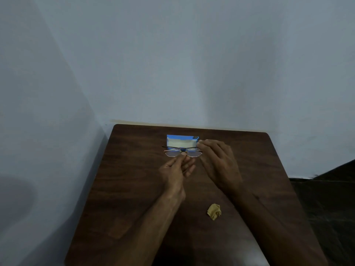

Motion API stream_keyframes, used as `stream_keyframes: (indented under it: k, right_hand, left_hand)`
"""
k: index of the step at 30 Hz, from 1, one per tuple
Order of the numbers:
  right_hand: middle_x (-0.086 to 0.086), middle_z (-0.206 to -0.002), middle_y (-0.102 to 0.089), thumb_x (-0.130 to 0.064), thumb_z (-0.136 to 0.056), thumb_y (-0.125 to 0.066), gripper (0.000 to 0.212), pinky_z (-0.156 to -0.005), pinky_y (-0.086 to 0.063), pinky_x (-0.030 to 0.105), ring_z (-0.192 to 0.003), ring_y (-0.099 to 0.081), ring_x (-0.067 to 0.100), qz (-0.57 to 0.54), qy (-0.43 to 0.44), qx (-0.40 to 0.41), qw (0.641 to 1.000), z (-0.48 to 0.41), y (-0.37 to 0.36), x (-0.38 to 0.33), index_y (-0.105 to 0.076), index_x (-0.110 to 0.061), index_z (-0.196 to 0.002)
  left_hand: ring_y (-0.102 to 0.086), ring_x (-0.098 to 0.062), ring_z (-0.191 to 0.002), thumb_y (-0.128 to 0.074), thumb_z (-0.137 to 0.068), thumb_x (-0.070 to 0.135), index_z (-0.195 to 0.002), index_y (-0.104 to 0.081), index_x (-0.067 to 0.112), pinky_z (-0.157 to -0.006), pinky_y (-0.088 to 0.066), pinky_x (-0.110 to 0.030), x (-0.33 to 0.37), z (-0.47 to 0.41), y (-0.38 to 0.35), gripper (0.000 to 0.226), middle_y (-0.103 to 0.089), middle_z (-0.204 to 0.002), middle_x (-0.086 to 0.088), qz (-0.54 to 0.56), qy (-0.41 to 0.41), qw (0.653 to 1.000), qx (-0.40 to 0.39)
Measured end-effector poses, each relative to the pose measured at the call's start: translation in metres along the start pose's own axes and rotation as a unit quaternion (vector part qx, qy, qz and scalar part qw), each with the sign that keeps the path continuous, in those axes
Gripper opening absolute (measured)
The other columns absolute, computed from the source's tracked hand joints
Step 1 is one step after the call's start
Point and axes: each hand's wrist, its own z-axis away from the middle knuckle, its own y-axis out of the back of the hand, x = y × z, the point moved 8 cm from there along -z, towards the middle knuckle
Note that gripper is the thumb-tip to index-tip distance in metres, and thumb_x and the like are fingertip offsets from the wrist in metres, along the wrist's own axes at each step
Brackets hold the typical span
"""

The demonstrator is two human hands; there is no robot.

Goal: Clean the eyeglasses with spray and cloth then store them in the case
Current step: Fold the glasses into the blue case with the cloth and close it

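1. Head view: both bare forearms reach from the bottom edge out over the dark wood tabletop (119, 189), converging toward its far side.
2. Crumpled tan cloth (214, 211) lies loose on the tabletop between the two forearms, well back from both hands and touched by neither.
3. Left hand (177, 169) is closed in a pinch: thumb and forefinger grip the eyeglasses (182, 151) at the bridge, while the other fingers are loosely curled underneath.
4. Right hand (217, 160) is partly closed, its fingertips (199, 144) brought together at the right end of the eyeglasses, where the temple meets the frame; whether they grip it or only touch it cannot be told.
5. Eyeglasses are thin-framed with clear lenses, held level just above the tabletop, their temple arms folded and crossing behind the lenses.
6. Blue case (182, 140) sits just beyond both hands, directly behind the eyeglasses, open, with a pale lining showing. The right hand's fingertips are just beside its right end.
7. Pale wall (172, 64) rises right behind the tabletop's far edge.
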Motion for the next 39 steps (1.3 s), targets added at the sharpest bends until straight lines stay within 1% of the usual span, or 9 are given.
stream_keyframes:
  k: [4,11,16,21,24,27,29,32,39]
  right_hand:
    - [0.006,-0.13,-0.069,-0.017,-0.101,-0.066,0.031,-0.094,-0.05,0.042,-0.119,-0.062,0.025,-0.017,0.007,0.003,1.0,0.003,-0.015,0.001,-0.069,-0.011,-0.131]
    - [0.003,-0.114,-0.073,-0.013,-0.096,-0.072,0.022,-0.09,-0.054,0.024,-0.106,-0.067,0.014,-0.149,-0.14,0.032,0.978,0.003,-0.034,0.019,-0.076,-0.01,-0.117]
    - [-0.009,-0.1,-0.078,-0.009,-0.091,-0.08,0.016,-0.086,-0.059,0.025,-0.096,-0.073,0.007,-0.269,-0.333,0.05,0.902,0.009,-0.069,0.063,-0.08,-0.016,-0.105]
    - [-0.013,-0.092,-0.079,-0.012,-0.09,-0.081,0.018,-0.087,-0.063,0.033,-0.094,-0.074,0.006,-0.297,-0.417,0.011,0.859,0.018,-0.106,0.115,-0.079,-0.029,-0.095]
    - [-0.009,-0.093,-0.079,-0.018,-0.09,-0.081,0.008,-0.084,-0.064,0.043,-0.09,-0.075,0.01,-0.288,-0.441,-0.025,0.85,0.024,-0.131,0.146,-0.081,-0.021,-0.097]
    - [-0.008,-0.094,-0.079,-0.031,-0.09,-0.08,0.015,-0.082,-0.064,0.045,-0.088,-0.074,0.01,-0.282,-0.458,-0.066,0.841,0.029,-0.154,0.17,-0.081,-0.021,-0.1]
    - [-0.008,-0.094,-0.08,-0.034,-0.09,-0.08,0.017,-0.083,-0.064,0.046,-0.088,-0.075,0.009,-0.281,-0.46,-0.088,0.838,0.031,-0.165,0.179,-0.082,-0.021,-0.101]
    - [-0.009,-0.094,-0.08,-0.034,-0.089,-0.081,0.015,-0.086,-0.063,0.048,-0.089,-0.076,0.008,-0.291,-0.466,-0.104,0.829,0.034,-0.179,0.191,-0.082,-0.023,-0.099]
    - [-0.008,-0.096,-0.08,-0.035,-0.09,-0.079,0.012,-0.081,-0.063,0.036,-0.089,-0.075,0.006,-0.321,-0.463,-0.124,0.817,0.025,-0.192,0.198,-0.079,-0.026,-0.098]
  left_hand:
    - [-0.08,-0.02,-0.079,-0.071,-0.099,0.014,-0.104,-0.079,0.004,-0.066,-0.065,-0.029,-0.001,-0.009,0.006,0.013,-0.081,-0.085,-0.009,-0.012,0.014,1.0,0.001]
    - [-0.079,-0.017,-0.076,-0.073,-0.098,0.019,-0.105,-0.078,0.006,-0.065,-0.065,-0.029,-0.005,-0.029,0.011,0.016,-0.082,-0.092,-0.01,-0.051,0.01,0.998,-0.019]
    - [-0.081,-0.018,-0.079,-0.069,-0.101,0.016,-0.11,-0.078,0.011,-0.064,-0.065,-0.029,-0.006,-0.051,0.023,0.014,-0.082,-0.096,-0.006,-0.17,-0.063,0.983,-0.012]
    - [-0.079,-0.018,-0.089,-0.067,-0.102,0.02,-0.111,-0.076,0.022,-0.07,-0.067,-0.034,-0.002,-0.11,0.057,0.012,-0.079,-0.102,-0.003,-0.261,-0.112,0.957,0.059]
    - [-0.077,-0.015,-0.093,-0.067,-0.103,0.02,-0.118,-0.074,0.021,-0.069,-0.067,-0.032,0.003,-0.159,0.066,0.017,-0.077,-0.109,-0.003,-0.339,-0.153,0.924,0.089]
    - [-0.071,-0.011,-0.104,-0.07,-0.101,0.022,-0.12,-0.074,0.024,-0.085,-0.065,-0.035,0.008,-0.199,0.057,0.019,-0.072,-0.119,0.002,-0.439,-0.244,0.862,0.072]
    - [-0.062,-0.007,-0.108,-0.072,-0.099,0.016,-0.116,-0.075,0.02,-0.093,-0.058,-0.025,0.01,-0.214,0.042,0.018,-0.065,-0.122,0.003,-0.521,-0.304,0.796,0.048]
    - [-0.057,-0.005,-0.11,-0.072,-0.098,0.013,-0.115,-0.076,0.014,-0.09,-0.049,-0.009,0.007,-0.234,0.028,0.018,-0.06,-0.124,0.0,-0.575,-0.327,0.75,0.01]
    - [-0.066,-0.019,-0.102,-0.074,-0.095,0.01,-0.11,-0.075,0.009,-0.089,-0.058,-0.033,-0.003,-0.263,0.016,0.015,-0.071,-0.11,-0.006,-0.642,-0.345,0.684,-0.05]
